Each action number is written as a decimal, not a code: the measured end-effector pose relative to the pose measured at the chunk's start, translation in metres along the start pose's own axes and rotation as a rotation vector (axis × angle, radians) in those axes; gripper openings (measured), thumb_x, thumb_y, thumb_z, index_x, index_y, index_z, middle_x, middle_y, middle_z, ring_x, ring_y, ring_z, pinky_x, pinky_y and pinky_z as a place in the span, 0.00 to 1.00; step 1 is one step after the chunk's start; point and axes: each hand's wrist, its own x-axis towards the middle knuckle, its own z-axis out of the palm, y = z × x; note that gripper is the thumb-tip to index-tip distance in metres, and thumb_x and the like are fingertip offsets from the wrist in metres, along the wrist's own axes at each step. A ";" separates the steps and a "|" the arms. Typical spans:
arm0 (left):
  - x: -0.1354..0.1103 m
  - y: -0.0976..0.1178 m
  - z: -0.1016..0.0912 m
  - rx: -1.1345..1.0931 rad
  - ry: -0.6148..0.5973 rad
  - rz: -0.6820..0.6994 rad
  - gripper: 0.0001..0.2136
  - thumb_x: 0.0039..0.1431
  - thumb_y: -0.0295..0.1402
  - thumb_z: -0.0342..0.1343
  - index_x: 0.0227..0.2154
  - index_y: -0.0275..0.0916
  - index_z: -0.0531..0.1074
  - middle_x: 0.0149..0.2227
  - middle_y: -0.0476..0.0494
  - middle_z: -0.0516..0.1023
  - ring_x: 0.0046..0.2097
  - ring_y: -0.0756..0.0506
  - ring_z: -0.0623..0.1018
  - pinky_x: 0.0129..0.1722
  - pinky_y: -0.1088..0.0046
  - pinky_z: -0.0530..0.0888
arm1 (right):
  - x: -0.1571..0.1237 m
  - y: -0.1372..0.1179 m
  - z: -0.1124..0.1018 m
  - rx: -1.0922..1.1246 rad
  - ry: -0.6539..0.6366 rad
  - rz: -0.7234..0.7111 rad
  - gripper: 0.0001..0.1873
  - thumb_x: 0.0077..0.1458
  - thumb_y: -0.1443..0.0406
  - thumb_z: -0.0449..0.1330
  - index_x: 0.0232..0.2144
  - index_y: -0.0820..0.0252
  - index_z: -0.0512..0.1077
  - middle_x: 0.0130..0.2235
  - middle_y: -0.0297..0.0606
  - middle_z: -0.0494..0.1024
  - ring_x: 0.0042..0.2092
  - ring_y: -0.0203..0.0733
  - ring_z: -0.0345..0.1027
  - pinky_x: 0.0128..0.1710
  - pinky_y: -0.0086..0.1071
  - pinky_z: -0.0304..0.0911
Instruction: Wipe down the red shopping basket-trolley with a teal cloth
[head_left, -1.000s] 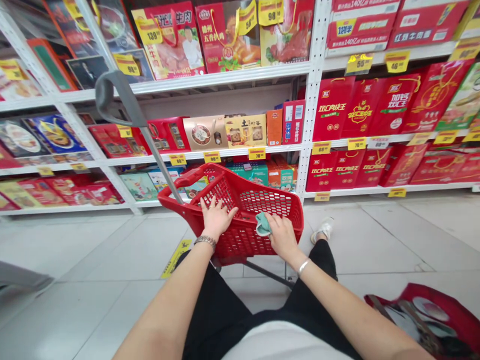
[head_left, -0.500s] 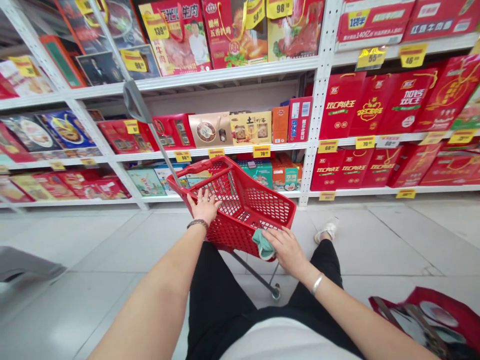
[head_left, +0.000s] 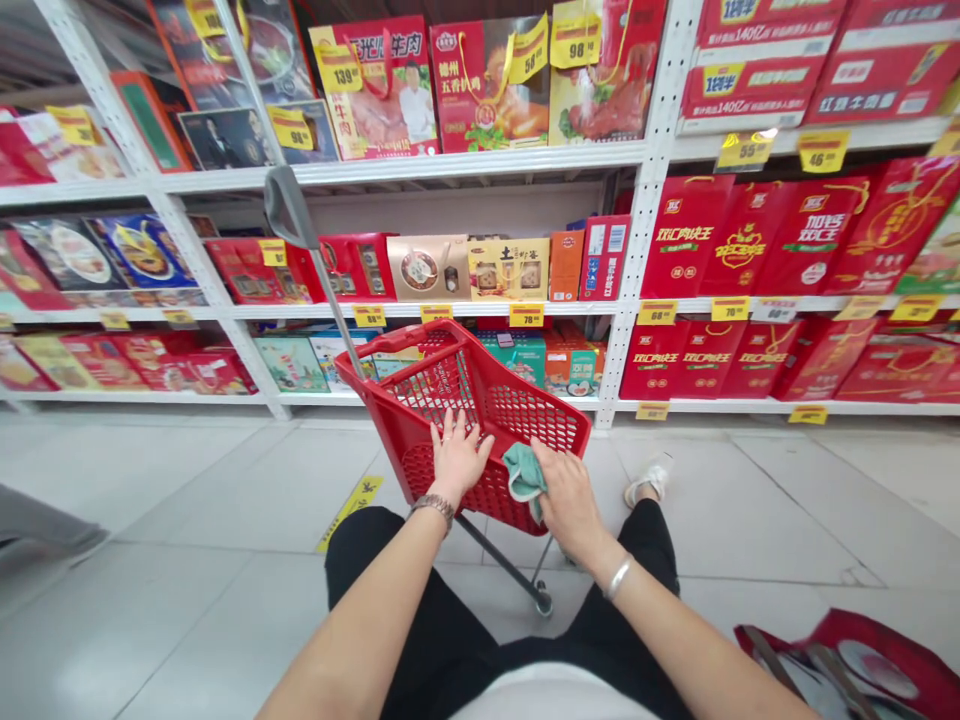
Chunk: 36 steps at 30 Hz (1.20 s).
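A red plastic shopping basket [head_left: 431, 395] on wheels stands between my knees, tilted toward me, with a grey telescopic handle [head_left: 286, 207] rising from it. My left hand [head_left: 459, 458] lies flat on the basket's near side, fingers spread, holding nothing. My right hand [head_left: 570, 505] presses a crumpled teal cloth [head_left: 523, 478] against the basket's near rim and grips it. The inside of the basket shows only red mesh. One small wheel [head_left: 543, 603] touches the floor beneath.
White metal shelving [head_left: 637, 310] ahead carries red and gold boxed gift packs with yellow price tags. A red patterned bag [head_left: 847, 650] lies at lower right. A yellow floor sticker [head_left: 351, 510] sits left of the basket, and my white sandal [head_left: 649, 480] shows at right.
My left hand has slid from the basket's left rim toward the middle of its near side. The basket has turned slightly, and the view has shifted a little closer to the floor.
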 end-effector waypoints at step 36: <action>-0.034 -0.006 -0.019 0.149 -0.170 -0.170 0.37 0.64 0.60 0.37 0.65 0.39 0.65 0.72 0.33 0.54 0.73 0.30 0.48 0.68 0.37 0.40 | -0.011 0.036 0.004 0.179 -0.359 -0.110 0.35 0.53 0.79 0.51 0.62 0.55 0.66 0.60 0.46 0.74 0.62 0.46 0.65 0.65 0.54 0.53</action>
